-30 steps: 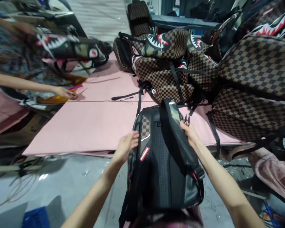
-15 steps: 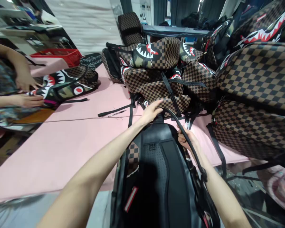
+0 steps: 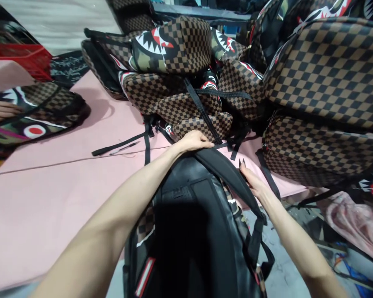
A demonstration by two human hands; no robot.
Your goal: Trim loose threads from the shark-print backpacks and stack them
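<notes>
A black backpack stands in front of me with its padded back panel facing up toward me. At its top, my left hand is closed over the upper end of a black shoulder strap; the fingertips are partly hidden. The strap arches away from the panel toward the right. Just right of it, my right hand holds small thread snips, with dark pointed blades sticking up past the fingers. Part of that hand is hidden behind the strap. A red-and-white label shows at the panel's lower left.
Checkered backpacks with shark-mouth prints are piled behind and to the right on the pink table. A pen and a loose strap lie on it. At far left, another person's hand touches a camouflage backpack near a red crate.
My left hand moved from the backpack's left side to its top and onto the strap. My right hand stayed on the right with the snips. The view shifted right.
</notes>
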